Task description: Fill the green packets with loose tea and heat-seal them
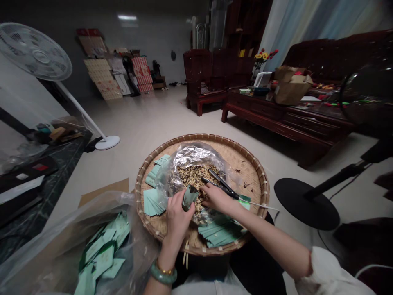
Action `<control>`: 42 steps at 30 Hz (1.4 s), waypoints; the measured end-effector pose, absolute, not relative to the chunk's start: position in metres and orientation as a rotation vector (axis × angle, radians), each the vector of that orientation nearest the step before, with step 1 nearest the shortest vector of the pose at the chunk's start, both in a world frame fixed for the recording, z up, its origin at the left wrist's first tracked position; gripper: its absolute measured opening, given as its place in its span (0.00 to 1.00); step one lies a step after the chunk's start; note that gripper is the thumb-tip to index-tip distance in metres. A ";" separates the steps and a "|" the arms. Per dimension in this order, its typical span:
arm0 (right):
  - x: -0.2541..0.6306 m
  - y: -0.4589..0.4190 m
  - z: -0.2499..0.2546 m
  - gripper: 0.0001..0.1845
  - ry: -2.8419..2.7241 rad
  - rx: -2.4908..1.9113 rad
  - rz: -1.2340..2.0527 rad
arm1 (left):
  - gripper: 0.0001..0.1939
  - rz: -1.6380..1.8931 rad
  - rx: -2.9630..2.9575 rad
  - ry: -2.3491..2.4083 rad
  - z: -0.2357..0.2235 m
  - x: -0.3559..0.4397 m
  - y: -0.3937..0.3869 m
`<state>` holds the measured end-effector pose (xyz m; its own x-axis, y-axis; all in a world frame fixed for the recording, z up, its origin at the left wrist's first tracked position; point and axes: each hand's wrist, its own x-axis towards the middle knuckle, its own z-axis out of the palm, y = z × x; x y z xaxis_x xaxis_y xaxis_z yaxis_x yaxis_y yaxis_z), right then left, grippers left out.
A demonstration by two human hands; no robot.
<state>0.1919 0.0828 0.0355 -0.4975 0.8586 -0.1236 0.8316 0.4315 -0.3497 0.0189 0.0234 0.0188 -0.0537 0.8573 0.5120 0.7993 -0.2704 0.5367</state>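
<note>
My left hand (178,215) grips a small green sachet (190,197), its mouth open upward, over a round woven bamboo tray (245,153). With curled fingers, my right hand (216,198) reaches into a loose dried mix (192,174) of pale grains and dark bits; its fingertips are partly hidden. The mix lies in an opened clear plastic bag (167,172) with a silvery sheen. Beside the right hand rests a black hair straightener (221,182) with a white cord. Flat green sachets (153,201) are fanned at the tray's left, and another stack (219,232) lies near its front.
At lower left, a large clear plastic bag lines a cardboard box (104,191) and holds several green packets (104,254). A white fan (107,142) stands at left, a black fan base (307,203) at right. A dark wooden table (276,116) stands behind.
</note>
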 end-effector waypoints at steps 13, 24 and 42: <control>0.181 0.091 0.027 0.15 -2.566 -1.602 0.502 | 0.20 1.231 2.139 1.857 0.016 0.014 0.021; 0.196 0.106 0.055 0.15 -2.207 -1.417 0.743 | 0.20 1.222 2.142 1.857 0.017 0.016 0.022; 0.182 0.092 0.082 0.12 -1.933 -1.153 1.165 | 0.20 1.274 2.158 1.826 0.016 0.023 0.025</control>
<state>0.1820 0.0916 0.0821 -0.4443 0.8942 0.0549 0.3695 0.2387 -0.8981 0.0226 0.0252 0.0163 -0.0312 0.8362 0.5475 0.8026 -0.3056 0.5124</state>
